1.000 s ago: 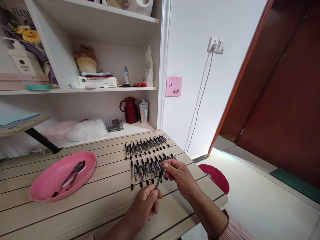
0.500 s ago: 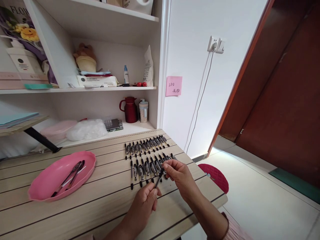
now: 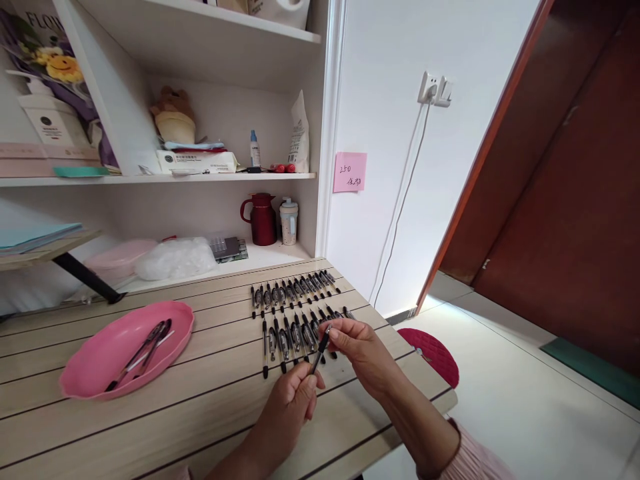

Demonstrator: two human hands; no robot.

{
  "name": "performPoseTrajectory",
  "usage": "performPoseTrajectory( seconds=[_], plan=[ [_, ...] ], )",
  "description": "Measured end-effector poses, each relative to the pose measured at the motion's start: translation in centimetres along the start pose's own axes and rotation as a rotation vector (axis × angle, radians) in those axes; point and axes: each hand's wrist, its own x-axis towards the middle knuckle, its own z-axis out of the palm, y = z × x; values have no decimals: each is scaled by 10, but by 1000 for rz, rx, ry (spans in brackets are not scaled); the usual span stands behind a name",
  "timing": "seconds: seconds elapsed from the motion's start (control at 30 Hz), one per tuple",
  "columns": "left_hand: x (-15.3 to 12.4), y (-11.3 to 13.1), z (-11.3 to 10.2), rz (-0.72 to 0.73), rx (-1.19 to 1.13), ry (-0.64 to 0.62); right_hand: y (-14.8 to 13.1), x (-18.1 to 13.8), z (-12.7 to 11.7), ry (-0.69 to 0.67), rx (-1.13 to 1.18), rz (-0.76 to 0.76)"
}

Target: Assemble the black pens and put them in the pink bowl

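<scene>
A black pen (image 3: 320, 350) is held tilted above the wooden table (image 3: 200, 413). My left hand (image 3: 293, 407) is closed round its lower end. My right hand (image 3: 363, 353) pinches its upper end with thumb and fingers. Just beyond my hands lie two rows of several black pens (image 3: 295, 310), side by side on the table. A pink oval tray (image 3: 100, 363) at the left holds a few pen parts (image 3: 143, 350).
White shelves behind the table carry a dark red jug (image 3: 260, 220), a small cup (image 3: 289, 222), a plastic bag (image 3: 175, 259) and boxes. A pink note (image 3: 349, 172) hangs on the wall. A red stool cushion (image 3: 433, 353) sits right of the table's edge.
My hands keep their hold on the pen; the right fingers have shifted slightly at its top. The view has drifted a little.
</scene>
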Motion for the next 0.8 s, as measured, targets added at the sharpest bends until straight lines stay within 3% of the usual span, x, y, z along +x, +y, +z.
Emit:
performPoseTrajectory(
  seconds=[0.17, 0.3, 0.47, 0.6, 0.73, 0.8],
  plan=[
    [1, -5, -2, 41, 31, 6, 5, 1, 6, 75, 55, 17],
    [1, -4, -3, 26, 17, -9, 1, -1, 10, 2, 136, 57],
    [2, -4, -2, 28, 18, -13, 2, 1, 12, 53, 130, 59],
    [3, -5, -2, 37, 32, -11, 1, 3, 11, -25, 162, 108],
    [4, -5, -4, 39, 63, -16, 1, 5, 9, 78, 133, 67],
    [4, -4, -4, 39, 65, -16, 0, 5, 8, 41, 128, 92]
  ],
)
